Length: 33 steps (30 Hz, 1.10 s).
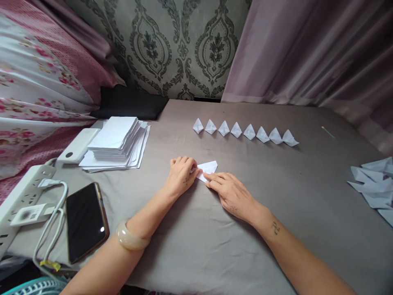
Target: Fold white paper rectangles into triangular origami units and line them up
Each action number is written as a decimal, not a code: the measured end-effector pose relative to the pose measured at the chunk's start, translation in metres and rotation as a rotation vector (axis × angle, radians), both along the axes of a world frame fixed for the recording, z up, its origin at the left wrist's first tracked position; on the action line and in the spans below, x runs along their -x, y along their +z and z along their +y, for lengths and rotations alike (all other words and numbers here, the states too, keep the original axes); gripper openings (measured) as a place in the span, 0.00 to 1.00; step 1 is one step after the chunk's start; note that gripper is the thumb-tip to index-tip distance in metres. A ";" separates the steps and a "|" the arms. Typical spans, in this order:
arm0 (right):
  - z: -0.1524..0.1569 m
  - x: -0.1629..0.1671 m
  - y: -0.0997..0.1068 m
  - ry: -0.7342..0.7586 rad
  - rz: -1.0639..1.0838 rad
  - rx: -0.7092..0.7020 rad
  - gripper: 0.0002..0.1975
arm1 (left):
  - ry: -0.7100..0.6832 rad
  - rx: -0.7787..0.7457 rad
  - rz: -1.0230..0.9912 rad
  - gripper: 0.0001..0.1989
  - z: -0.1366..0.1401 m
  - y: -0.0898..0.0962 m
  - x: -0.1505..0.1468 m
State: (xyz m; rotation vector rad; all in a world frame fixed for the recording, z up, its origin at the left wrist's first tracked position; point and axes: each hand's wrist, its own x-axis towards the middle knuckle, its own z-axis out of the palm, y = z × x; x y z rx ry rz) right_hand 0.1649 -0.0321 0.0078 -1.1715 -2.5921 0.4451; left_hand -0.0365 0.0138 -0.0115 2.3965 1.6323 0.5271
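Note:
A small folded piece of white paper (pixel 210 167) lies on the grey cloth in front of me, between my hands. My left hand (pixel 183 174) grips its left end with curled fingers, which partly hide that end. With its fingertips, my right hand (pixel 230 189) presses on the paper's lower edge, the fingers stretched out flat. Beyond them stands a row of several small folded paper boats (pixel 236 130), evenly spaced and slanting slightly toward me on the right.
A stack of white paper sheets (pixel 115 137) sits at the left, beside a white box-shaped device (pixel 78 145). Nearer are a phone (pixel 86 221), a power strip (pixel 26 196) and white cables (pixel 59 221). More folded papers (pixel 374 180) lie at the right edge. A thin stick (pixel 328 132) rests far right.

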 end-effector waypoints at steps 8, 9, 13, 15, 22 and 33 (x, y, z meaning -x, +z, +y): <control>-0.004 0.003 0.000 -0.014 -0.023 -0.073 0.19 | -0.150 -0.121 0.225 0.15 -0.056 0.022 -0.013; -0.005 0.004 0.000 -0.011 -0.023 -0.078 0.19 | -0.157 -0.114 0.213 0.17 -0.066 0.020 -0.014; -0.014 0.012 0.001 -0.046 -0.051 -0.081 0.22 | -0.166 -0.101 0.182 0.25 -0.088 0.006 -0.014; -0.019 0.017 0.001 -0.089 -0.076 -0.088 0.22 | -0.176 -0.085 0.187 0.26 -0.090 0.002 -0.012; -0.021 0.020 0.000 -0.115 -0.087 -0.084 0.23 | -0.154 -0.067 0.187 0.25 -0.086 0.003 -0.009; -0.019 0.019 0.000 -0.113 -0.098 -0.099 0.19 | 0.007 -0.118 0.190 0.23 -0.075 0.001 -0.010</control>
